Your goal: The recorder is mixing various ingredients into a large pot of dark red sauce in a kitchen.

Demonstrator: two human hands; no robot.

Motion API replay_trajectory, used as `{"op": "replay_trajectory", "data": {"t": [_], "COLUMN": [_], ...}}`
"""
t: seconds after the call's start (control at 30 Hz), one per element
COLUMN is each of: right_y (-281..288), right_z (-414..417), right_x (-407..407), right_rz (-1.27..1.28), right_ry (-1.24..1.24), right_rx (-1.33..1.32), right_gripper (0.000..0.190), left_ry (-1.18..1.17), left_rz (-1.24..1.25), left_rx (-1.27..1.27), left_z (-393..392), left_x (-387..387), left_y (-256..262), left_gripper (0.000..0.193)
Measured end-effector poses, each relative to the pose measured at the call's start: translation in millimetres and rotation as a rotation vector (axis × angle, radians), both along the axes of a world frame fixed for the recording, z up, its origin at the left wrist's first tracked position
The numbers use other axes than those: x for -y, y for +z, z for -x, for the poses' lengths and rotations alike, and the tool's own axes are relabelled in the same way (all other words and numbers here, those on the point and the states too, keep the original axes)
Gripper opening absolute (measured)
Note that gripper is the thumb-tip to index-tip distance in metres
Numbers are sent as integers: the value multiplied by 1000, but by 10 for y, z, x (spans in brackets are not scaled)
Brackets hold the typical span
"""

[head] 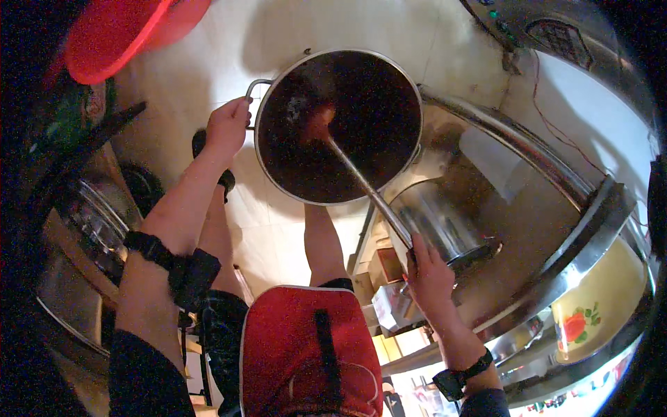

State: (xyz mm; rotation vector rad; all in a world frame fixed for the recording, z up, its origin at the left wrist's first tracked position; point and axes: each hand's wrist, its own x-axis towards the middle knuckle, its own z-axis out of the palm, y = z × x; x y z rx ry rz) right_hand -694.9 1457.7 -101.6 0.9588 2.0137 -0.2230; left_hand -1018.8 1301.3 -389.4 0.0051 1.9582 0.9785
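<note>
A large, round metal pot is in front of me, with dark liquid inside. My left hand grips the looped side handle on the pot's left. In my right hand is the end of a long metal ladle handle. The ladle slants across the pot's near right rim. Its head looks reddish and blurred, and I cannot tell how deep it sits in the liquid. What supports the pot is hidden.
To the right, a shiny metal cylinder stands within a curved metal-edged counter. A flowered yellowish basin lies beyond its edge. Red plastic basin at upper left; metal vessels at left. My legs stand on pale floor tiles.
</note>
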Motion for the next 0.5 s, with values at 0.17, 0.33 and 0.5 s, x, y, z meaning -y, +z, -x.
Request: {"op": "replay_trajectory", "data": {"t": [0.17,0.33,0.5], "right_y": [-39,-4,-49], "right_z": [-24,195,-39], "right_x": [-120,-151,166], "right_rz": [159,57,70], "right_ry": [-279,-429,-304], "right_rx": [88,-127,-72], "right_gripper": [46,47,47], "left_ry": [66,-6,-37], "left_rz": [1,-4,18], "left_rx": [88,25,41], "left_z": [-82,-21,14], "left_x": [-20,-3,100], "left_y": [-26,103,-83], "left_gripper": [30,30,28]}}
